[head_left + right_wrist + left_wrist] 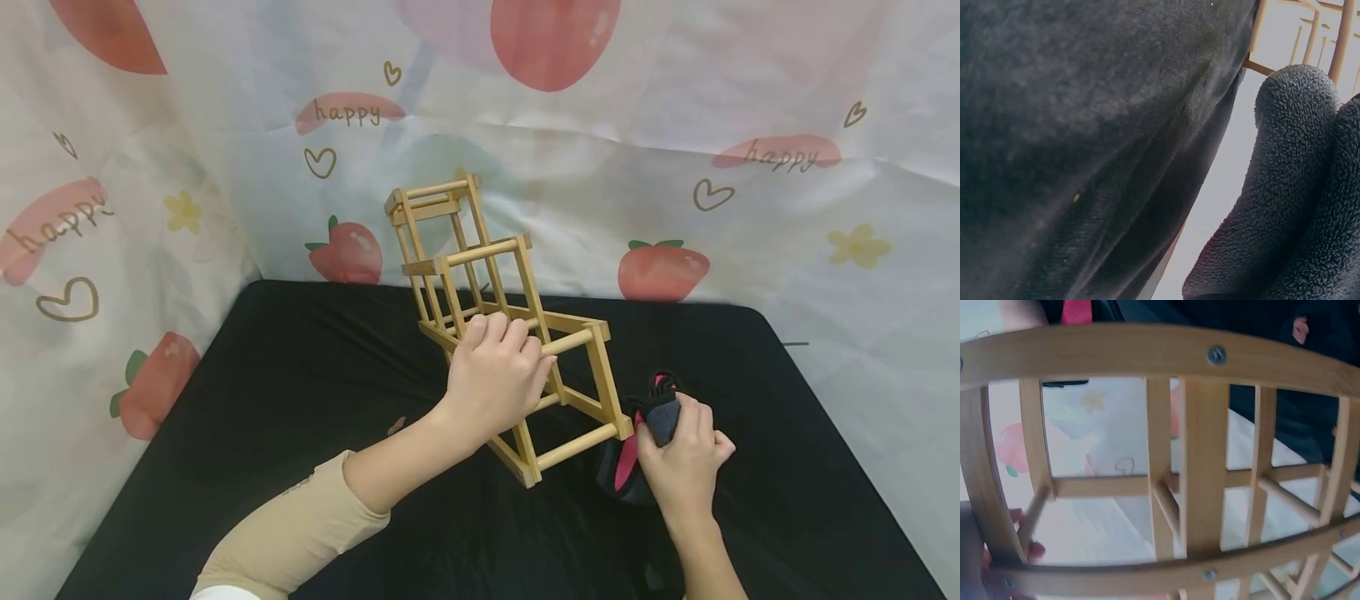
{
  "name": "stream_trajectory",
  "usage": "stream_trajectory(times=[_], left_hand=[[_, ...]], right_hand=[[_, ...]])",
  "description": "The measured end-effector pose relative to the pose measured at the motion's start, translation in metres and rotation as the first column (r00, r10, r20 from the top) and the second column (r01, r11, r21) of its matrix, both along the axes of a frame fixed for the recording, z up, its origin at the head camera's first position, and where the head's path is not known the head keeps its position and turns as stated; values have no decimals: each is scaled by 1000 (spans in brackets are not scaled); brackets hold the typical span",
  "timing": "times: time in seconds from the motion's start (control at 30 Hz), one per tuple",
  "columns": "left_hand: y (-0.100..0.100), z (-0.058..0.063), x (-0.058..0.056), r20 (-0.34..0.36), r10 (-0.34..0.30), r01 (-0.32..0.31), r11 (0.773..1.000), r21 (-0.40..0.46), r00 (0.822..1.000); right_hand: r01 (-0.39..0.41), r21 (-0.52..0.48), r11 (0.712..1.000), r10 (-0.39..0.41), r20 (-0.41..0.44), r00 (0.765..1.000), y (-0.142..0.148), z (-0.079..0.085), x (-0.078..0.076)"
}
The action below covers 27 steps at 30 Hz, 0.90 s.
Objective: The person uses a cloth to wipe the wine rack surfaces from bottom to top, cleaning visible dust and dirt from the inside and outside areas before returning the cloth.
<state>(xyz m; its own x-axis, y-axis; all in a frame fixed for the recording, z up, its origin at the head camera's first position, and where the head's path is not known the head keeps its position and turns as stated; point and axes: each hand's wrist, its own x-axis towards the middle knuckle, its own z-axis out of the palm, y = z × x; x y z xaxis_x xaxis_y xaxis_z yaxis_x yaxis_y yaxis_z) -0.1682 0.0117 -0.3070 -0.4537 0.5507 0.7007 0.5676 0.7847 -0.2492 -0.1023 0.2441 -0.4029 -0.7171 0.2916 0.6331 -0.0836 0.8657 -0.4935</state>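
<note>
A stepped wooden rack (pixel 579 340) of dowels and slats stands at a slant over the black-covered table. My left hand (pixel 498 375) grips one of its dowels from above; in the left wrist view its fingertips (pixel 1036 551) curl round a dowel at the lower left. At the rack's right, my right hand (pixel 686 458) pinches dark shoes (pixel 663 422) with pink patches and black cord-like parts. Two rounded, fuzzy dark edges of the shoes (pixel 1291 169) fill the right side of the right wrist view. Whether the rack touches the table I cannot tell.
Black cloth covers the table (pixel 300 400). A white printed curtain (pixel 555 167) with fruit and hearts hangs behind and at the sides. A small pinkish piece (pixel 397 426) shows left of the rack, partly behind my left forearm.
</note>
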Motion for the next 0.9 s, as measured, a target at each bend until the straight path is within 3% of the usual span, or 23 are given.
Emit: stream_trajectory(times=[0.07,0.13,0.23,0.3,0.33,0.37,0.4,0.5,0.6,0.73,0.9], left_hand=[[-7,2,-7,-39,-90,90,996,0,995],[-16,6,-19,-118,-215,216,976,-9,969],[-33,10,-45,-259,-398,400,915,-48,880],[-46,11,-64,-331,-452,454,888,-77,828],[-53,9,-73,-345,-461,461,883,-88,818],[-61,7,-83,-345,-457,455,886,-94,820],[-68,4,-92,-332,-437,429,897,-101,836],[-87,-6,-116,-241,-357,325,932,-162,903],[-100,-11,-131,-131,-268,226,936,-269,954],[-105,-11,-140,-14,-203,185,913,-365,979],[-105,-12,-145,36,-186,185,900,-394,982]], right_hand=[[0,-1,1000,0,-1,1000,0,0,0],[1,2,1000,-1,-4,1000,1,-1,0],[1,3,1000,-1,-5,1000,2,0,1],[1,4,1000,-1,-2,1000,3,0,1],[0,1,1000,0,0,1000,3,0,2],[0,0,1000,0,2,1000,3,0,2],[0,0,1000,0,3,1000,3,0,2],[1,0,1000,-1,8,1000,3,0,2],[6,1,1000,-6,11,1000,3,0,2],[11,-5,1000,-11,16,1000,3,1,2],[13,-5,1000,-13,19,1000,3,1,2]])
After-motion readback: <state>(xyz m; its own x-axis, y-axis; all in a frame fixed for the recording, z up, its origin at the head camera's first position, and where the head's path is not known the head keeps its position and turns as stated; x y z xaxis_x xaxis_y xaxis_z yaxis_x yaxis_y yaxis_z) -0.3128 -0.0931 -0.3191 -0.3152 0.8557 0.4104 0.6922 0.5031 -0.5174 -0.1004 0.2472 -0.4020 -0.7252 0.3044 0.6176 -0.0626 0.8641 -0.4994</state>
